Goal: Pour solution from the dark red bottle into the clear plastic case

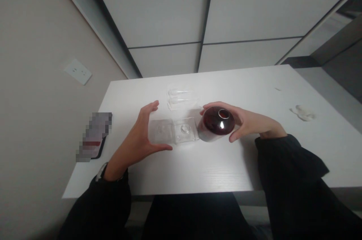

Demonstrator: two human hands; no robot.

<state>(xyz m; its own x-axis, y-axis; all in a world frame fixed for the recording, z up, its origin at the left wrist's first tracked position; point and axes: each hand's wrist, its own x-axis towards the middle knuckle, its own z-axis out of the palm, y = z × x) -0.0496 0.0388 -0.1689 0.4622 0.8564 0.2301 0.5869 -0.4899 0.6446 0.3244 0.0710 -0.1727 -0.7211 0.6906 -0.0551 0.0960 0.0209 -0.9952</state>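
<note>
A dark reddish-brown glass bottle (216, 121) with a round shoulder and an open neck is on the table in front of me, leaning slightly in the view. My right hand (240, 119) curves around its right side, fingers behind it and thumb at the front. Directly left of the bottle are two joined clear plastic square compartments (186, 130), each with a small round shape in its middle. My left hand (138, 134) is at their left end, thumb and fingers spread wide around it. Whether it touches the plastic, I cannot tell.
Behind the compartments lies a clear plastic tray (182, 99) with long moulded hollows. A phone (96, 134) rests at the left edge of the white table (192, 172). Crumpled white tissue (302, 113) lies far right. A wall and panelled doors border the table.
</note>
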